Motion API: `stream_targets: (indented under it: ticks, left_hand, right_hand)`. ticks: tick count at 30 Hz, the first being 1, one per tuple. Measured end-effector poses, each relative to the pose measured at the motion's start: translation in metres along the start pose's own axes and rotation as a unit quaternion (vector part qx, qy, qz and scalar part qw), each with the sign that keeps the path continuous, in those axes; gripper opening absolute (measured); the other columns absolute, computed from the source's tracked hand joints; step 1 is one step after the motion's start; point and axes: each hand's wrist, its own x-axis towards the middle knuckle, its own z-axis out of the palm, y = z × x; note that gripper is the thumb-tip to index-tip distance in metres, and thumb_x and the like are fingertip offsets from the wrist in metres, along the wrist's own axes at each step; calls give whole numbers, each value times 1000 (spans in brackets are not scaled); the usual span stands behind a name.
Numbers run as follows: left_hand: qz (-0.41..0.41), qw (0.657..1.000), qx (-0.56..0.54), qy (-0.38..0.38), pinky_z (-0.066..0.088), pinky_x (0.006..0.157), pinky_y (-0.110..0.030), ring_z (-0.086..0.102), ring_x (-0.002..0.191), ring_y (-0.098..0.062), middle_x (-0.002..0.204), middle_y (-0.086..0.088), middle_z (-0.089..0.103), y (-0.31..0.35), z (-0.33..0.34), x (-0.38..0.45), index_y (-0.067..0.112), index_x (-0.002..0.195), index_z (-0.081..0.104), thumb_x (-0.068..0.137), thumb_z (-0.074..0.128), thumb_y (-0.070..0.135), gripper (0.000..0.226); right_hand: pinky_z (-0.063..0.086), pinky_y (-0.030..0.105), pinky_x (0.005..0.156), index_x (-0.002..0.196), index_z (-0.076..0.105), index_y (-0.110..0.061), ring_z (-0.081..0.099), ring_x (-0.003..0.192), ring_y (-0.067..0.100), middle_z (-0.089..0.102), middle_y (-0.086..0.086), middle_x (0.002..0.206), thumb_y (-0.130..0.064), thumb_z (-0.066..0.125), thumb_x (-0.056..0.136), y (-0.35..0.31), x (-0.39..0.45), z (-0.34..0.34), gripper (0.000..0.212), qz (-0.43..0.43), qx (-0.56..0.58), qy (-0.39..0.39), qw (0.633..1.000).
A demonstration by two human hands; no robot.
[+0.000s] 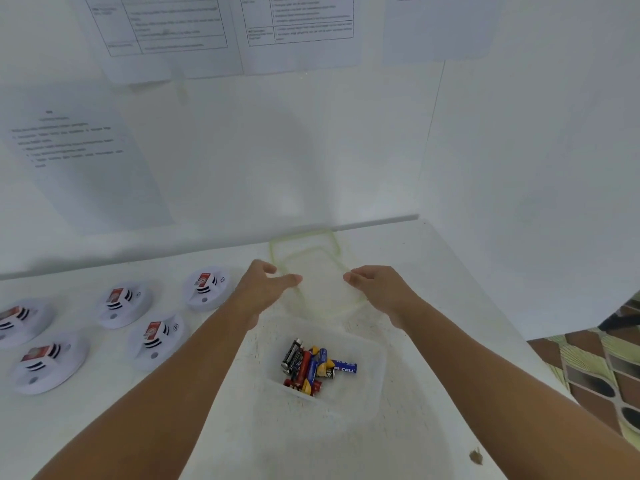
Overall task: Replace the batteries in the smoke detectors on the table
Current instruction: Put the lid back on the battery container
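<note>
Several white round smoke detectors (157, 339) with red labels lie on the left of the white table (433, 393). A clear plastic container (377, 358) in front of me holds several loose batteries (311, 368), red, blue and black. Behind it, close to the wall, is a clear lid (318, 289) with a pale green rim. My left hand (263, 289) pinches the lid's left edge and my right hand (377, 289) grips its right edge. The lid is low over the table; whether it touches the table is unclear.
Printed sheets (79, 150) hang on the white wall behind the table. The table's right edge (540, 368) drops to a patterned floor (595, 368). A small brown mark (476, 457) sits near the front right.
</note>
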Motion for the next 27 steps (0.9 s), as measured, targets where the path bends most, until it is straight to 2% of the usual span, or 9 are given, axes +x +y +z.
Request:
stream_targets:
  ticks: [2, 4, 6, 8, 11, 14, 17, 22, 27]
  left_hand:
    - [23, 999, 16, 38, 47, 100, -42, 55, 123, -29, 134, -9, 54, -1, -9, 5, 21, 134, 49, 89, 76, 46, 58]
    - [35, 998, 49, 25, 50, 102, -44, 60, 117, -28, 134, -7, 57, -2, -16, 10, 22, 133, 55, 92, 72, 47, 51]
    - [23, 998, 53, -23, 56, 93, -36, 67, 101, -22, 125, -7, 65, -2, -19, 12, 18, 129, 62, 93, 73, 41, 45]
    - [10, 998, 32, -44, 58, 83, -31, 68, 89, -19, 114, -9, 72, 0, -19, 11, 12, 127, 67, 94, 74, 33, 40]
    - [11, 1000, -4, -18, 61, 70, -24, 69, 84, -19, 108, -10, 72, -5, -17, 10, 6, 124, 69, 94, 74, 25, 35]
    - [8, 999, -47, 19, 57, 59, -19, 73, 88, -26, 114, -15, 70, -15, -12, 9, 4, 130, 64, 95, 73, 24, 42]
    - [5, 997, -68, 45, 58, 60, -20, 74, 82, -25, 108, -16, 73, -24, -5, 8, 6, 136, 60, 95, 72, 27, 48]
    - [13, 996, -65, 53, 60, 65, -23, 74, 78, -23, 108, -15, 73, -27, -1, 8, 6, 139, 59, 97, 70, 29, 50]
    - [5, 999, -41, 36, 62, 70, -27, 76, 75, -23, 108, -18, 73, -25, -6, 12, 5, 137, 60, 96, 72, 30, 50]
  right_hand:
    - [37, 33, 104, 137, 65, -19, 51, 135, 22, 61, 0, 142, -34, 59, 104, -8, 6, -3, 37, 5, -12, -28, 1000]
    - [34, 33, 111, 135, 68, -23, 48, 137, 20, 59, -3, 144, -29, 56, 106, -16, 14, -5, 32, -5, -32, -47, 998]
    - [35, 34, 115, 130, 71, -27, 49, 136, 18, 60, -5, 143, -25, 55, 106, -23, 22, -3, 29, -23, -55, -52, 997]
    - [40, 33, 112, 131, 70, -28, 53, 133, 20, 62, -3, 140, -26, 57, 105, -24, 29, 0, 29, -40, -78, -40, 995]
    - [41, 29, 98, 140, 61, -28, 57, 121, 19, 62, 2, 130, -37, 61, 101, -19, 29, 3, 40, -57, -102, 16, 993]
    - [45, 33, 100, 145, 54, -24, 56, 118, 18, 60, 2, 129, -47, 64, 97, -8, 26, 2, 54, -53, -51, 72, 995]
    - [44, 39, 109, 148, 52, -20, 55, 128, 20, 60, 0, 136, -49, 63, 98, 1, 24, 1, 59, -25, 1, 64, 998]
    - [38, 39, 116, 151, 50, -19, 50, 138, 20, 57, -2, 147, -43, 64, 99, 8, 22, 4, 60, -20, 42, 45, 998]
    - [35, 38, 116, 152, 48, -16, 46, 142, 20, 52, -1, 153, -40, 65, 99, 5, 21, 3, 61, -19, 55, 40, 997]
